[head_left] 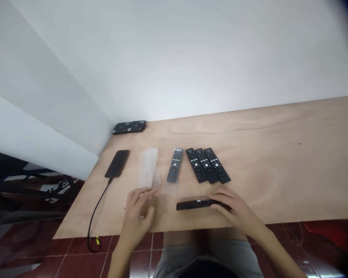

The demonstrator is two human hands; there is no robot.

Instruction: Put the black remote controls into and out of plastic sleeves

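The left hand [137, 216], open and blurred, hovers just below a clear plastic sleeve [149, 168]. To its right, the right hand [234, 206] grips a black remote control [195, 205], which lies crosswise on the counter [278, 170], free end toward the left hand.

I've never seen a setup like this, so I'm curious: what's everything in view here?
black remote controls: 5, black; three side by side, one on a sleeve, one under the right hand.
clear plastic sleeves: 2, translucent; on the table.
smartphone: 1, black; left side of the table.
charging cable: 1, black; from the smartphone over the table edge.
flat devices: 2, black; far table corner.
plywood table: 1, pale tan; under everything.
walls: 2, white; behind the table.
floor tiles: several, dark red; below the table.
left hand: 1, bare; beside a sleeve.
right hand: 1, bare; over a remote.
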